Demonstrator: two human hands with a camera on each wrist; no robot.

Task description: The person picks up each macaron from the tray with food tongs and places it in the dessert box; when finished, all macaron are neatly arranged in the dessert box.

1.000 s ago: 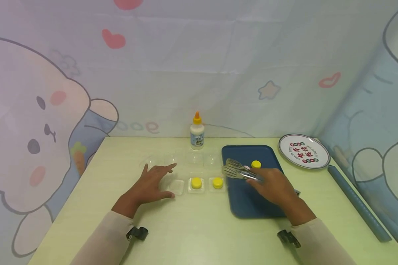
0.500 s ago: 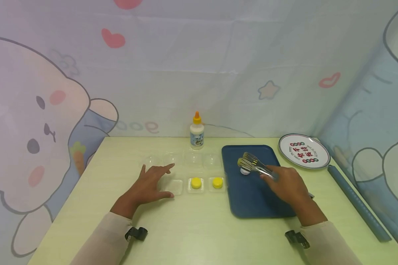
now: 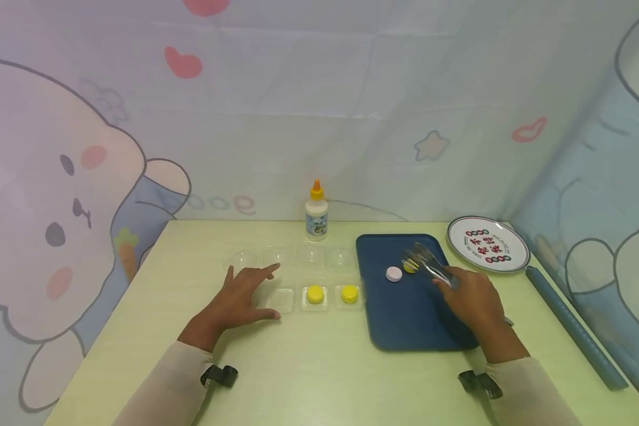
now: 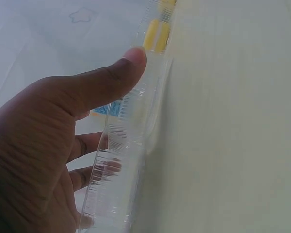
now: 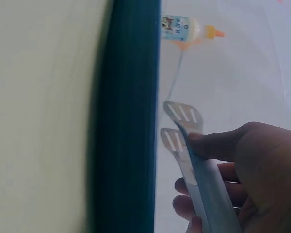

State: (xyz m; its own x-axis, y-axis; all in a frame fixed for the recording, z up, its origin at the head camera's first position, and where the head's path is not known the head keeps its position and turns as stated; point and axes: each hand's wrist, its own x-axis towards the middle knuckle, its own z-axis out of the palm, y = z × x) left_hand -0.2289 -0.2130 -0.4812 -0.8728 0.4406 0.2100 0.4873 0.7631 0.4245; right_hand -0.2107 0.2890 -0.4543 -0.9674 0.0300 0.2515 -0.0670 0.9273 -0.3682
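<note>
A person's right hand (image 3: 474,299) grips metal tongs (image 3: 443,273) with thumb and fingers, their tips over a yellow macaron (image 3: 411,268) on the blue tray (image 3: 404,328); whether they pinch it cannot be told. A pink macaron (image 3: 394,274) lies just beside it. The left hand (image 3: 239,299), fingers spread and thumb apart, stands at the left end of a clear box (image 3: 283,301), partly hiding it. Two more yellow macarons (image 3: 315,294) sit in separate compartments there. With two boxed and two on the tray, the work looks roughly half done.
</note>
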